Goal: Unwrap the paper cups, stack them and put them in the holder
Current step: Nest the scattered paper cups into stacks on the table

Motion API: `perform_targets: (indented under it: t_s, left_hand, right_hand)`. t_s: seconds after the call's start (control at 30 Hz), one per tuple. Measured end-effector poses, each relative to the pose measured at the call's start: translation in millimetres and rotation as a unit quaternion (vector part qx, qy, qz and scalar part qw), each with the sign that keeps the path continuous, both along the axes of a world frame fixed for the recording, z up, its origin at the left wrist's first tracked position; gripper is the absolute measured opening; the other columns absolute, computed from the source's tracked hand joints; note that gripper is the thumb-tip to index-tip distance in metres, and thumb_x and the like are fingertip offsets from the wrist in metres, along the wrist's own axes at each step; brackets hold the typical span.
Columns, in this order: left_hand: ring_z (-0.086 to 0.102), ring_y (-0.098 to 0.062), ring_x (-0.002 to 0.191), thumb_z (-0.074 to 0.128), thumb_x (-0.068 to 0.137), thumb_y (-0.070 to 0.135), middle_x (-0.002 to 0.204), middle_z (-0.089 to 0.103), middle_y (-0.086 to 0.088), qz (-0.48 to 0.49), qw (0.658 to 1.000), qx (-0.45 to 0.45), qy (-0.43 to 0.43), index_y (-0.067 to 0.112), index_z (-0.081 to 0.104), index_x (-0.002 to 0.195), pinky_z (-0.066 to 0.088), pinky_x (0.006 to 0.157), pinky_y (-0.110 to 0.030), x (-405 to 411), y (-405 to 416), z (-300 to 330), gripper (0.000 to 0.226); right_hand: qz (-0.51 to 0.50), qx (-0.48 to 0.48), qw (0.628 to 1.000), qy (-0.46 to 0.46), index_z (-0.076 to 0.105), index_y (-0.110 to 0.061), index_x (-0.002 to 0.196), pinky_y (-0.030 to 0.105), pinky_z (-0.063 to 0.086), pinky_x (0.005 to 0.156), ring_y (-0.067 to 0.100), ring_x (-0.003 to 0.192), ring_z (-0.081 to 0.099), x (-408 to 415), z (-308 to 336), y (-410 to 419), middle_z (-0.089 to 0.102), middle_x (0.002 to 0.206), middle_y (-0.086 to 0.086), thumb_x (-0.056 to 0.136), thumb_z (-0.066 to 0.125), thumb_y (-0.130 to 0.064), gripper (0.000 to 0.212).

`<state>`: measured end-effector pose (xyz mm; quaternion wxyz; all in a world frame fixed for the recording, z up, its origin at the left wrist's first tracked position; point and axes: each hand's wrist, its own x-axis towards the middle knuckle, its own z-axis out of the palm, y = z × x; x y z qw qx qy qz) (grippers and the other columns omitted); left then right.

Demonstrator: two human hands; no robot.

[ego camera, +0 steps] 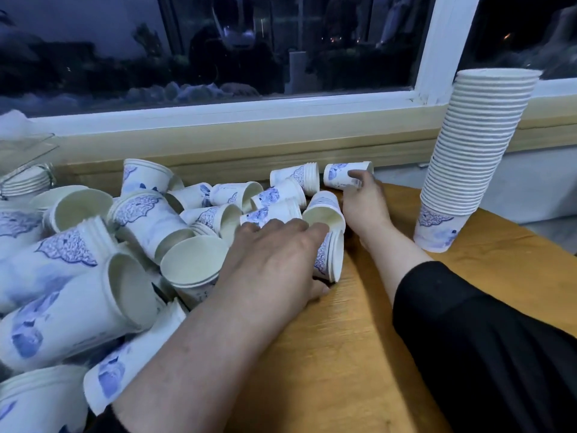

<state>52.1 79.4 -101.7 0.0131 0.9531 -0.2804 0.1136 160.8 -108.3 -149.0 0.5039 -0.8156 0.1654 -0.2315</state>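
A tall stack of paper cups stands upright on the wooden table, well to the right of both hands, so part of the job looks done. Many loose cups lie tipped over in a big pile, just left of the left hand's fingers. The left hand lies over a short stack of cups on its side, fingers curled around it. The right hand pinches one small lying cup at its fingertips. A clear holder with a few cups sits far left. Most cups are not stacked yet.

Wooden table — scattered cups, stack
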Motion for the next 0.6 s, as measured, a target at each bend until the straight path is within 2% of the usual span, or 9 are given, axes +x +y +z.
perform_targets:
  t_s: [0.07, 0.17, 0.3, 0.47, 0.6]
  left_hand:
    - [0.049, -0.021, 0.127, 0.071, 0.079, 0.059, 0.135, 0.054, 0.011, 0.000, 1.000, 0.006, 0.001, 0.037, 0.040, 0.138, 0.036, 0.102, -0.048, 3, -1, -1, 0.070]
    - [0.051, -0.022, 0.120, 0.073, 0.079, 0.054, 0.125, 0.054, 0.010, -0.002, 1.000, 0.008, -0.004, 0.037, 0.040, 0.135, 0.036, 0.095, -0.045, 6, 0, -2, 0.067]
    - [0.050, -0.023, 0.115, 0.077, 0.077, 0.048, 0.119, 0.050, 0.006, 0.011, 0.999, 0.031, 0.002, 0.038, 0.041, 0.136, 0.035, 0.088, -0.042, 9, 3, -3, 0.069]
    - [0.051, -0.023, 0.114, 0.076, 0.077, 0.047, 0.114, 0.052, 0.010, 0.000, 0.999, 0.035, -0.013, 0.037, 0.046, 0.126, 0.037, 0.094, -0.044, 8, 2, -3, 0.058]
    - [0.055, -0.022, 0.110, 0.069, 0.077, 0.056, 0.106, 0.059, 0.009, 0.009, 0.999, -0.026, -0.030, 0.034, 0.048, 0.117, 0.035, 0.094, -0.043, 4, -2, 2, 0.050]
  right_hand:
    - [-0.010, 0.021, 1.000, 0.006, 0.052, -0.017, 0.135, 0.037, 0.046, 0.103, 0.026, 0.121, 0.055, 9, 1, -2, 0.049, 0.140, 0.010, 0.097, 0.040, -0.014, 0.040]
    - [0.008, 0.012, 1.000, 0.022, 0.057, -0.013, 0.133, 0.039, 0.049, 0.099, 0.026, 0.114, 0.061, 12, 0, 1, 0.064, 0.126, 0.011, 0.098, 0.039, -0.011, 0.039]
    - [0.010, 0.021, 1.000, 0.002, 0.059, -0.013, 0.132, 0.043, 0.050, 0.100, 0.025, 0.115, 0.062, 3, -3, 6, 0.066, 0.127, 0.009, 0.098, 0.039, -0.015, 0.040]
    - [0.041, -0.024, 0.998, -0.044, 0.059, -0.008, 0.134, 0.032, 0.041, 0.108, 0.019, 0.126, 0.054, -16, -6, 14, 0.060, 0.136, 0.006, 0.102, 0.040, -0.012, 0.037]
    - [0.062, -0.045, 0.991, -0.110, 0.056, -0.006, 0.135, 0.023, 0.034, 0.110, 0.018, 0.132, 0.047, -23, -9, 16, 0.055, 0.140, 0.007, 0.103, 0.040, -0.008, 0.036]
